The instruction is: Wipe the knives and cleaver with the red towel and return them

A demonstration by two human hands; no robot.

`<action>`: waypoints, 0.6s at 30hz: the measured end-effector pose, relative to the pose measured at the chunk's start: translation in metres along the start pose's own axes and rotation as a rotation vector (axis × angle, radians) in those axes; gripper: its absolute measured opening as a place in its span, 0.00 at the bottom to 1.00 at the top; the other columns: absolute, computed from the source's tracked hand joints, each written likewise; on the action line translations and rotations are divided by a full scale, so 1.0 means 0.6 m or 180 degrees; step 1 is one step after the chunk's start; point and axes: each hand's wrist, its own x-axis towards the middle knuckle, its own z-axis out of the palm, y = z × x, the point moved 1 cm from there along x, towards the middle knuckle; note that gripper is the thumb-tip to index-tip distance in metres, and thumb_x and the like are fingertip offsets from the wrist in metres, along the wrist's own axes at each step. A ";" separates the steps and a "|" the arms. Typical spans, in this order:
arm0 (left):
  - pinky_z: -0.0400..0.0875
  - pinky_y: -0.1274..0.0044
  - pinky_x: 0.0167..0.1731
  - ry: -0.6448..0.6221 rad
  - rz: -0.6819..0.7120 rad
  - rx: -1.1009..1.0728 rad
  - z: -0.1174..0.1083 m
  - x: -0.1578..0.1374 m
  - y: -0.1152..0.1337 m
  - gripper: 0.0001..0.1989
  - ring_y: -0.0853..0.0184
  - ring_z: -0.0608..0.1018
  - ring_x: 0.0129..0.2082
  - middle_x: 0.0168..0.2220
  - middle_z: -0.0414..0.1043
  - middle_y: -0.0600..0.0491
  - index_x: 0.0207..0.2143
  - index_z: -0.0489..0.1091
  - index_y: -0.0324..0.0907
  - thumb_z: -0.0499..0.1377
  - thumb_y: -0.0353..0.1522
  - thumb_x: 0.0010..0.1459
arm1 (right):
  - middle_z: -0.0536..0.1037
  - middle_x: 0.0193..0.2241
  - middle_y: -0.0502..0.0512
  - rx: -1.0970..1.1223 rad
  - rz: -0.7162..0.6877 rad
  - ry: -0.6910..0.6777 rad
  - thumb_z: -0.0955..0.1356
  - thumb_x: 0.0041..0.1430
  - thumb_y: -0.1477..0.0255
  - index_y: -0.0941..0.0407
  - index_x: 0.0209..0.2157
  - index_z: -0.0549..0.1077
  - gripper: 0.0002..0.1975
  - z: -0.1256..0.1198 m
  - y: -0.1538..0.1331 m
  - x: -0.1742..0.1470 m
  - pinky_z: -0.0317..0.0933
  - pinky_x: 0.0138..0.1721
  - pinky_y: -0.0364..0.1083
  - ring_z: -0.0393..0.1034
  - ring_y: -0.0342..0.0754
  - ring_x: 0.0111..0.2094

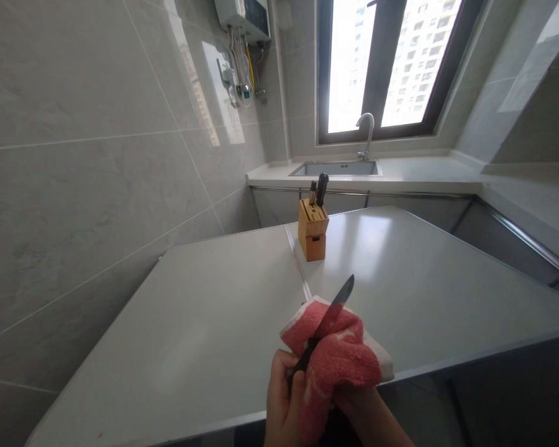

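Red towelling (pixel 345 357) backs a knife (pixel 325 323) over the table's (pixel 214 335) near edge; strokes are best run from the spine, fingertips clear of the cutting edge. The left hand (pixel 284 388) curls closed around the handle, tip angled forward-right; the right hand (pixel 351 397) reaches beneath the cloth, fingers hidden, grip unclear. Beyond stands a wooden knife block (pixel 313 230).

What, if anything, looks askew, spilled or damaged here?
Nothing stands out: the block stands upright on the table, the left hand grips the knife, and the towel lies bunched over the right hand, mostly hiding it.
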 end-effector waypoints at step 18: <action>0.65 0.70 0.40 0.0648 0.1180 0.1850 -0.009 0.014 0.014 0.10 0.62 0.72 0.37 0.38 0.70 0.49 0.38 0.68 0.44 0.53 0.40 0.60 | 0.80 0.26 0.53 -0.1202 0.0163 0.0037 0.75 0.39 0.61 0.52 0.26 0.75 0.13 -0.036 -0.008 0.018 0.70 0.32 0.48 0.75 0.53 0.31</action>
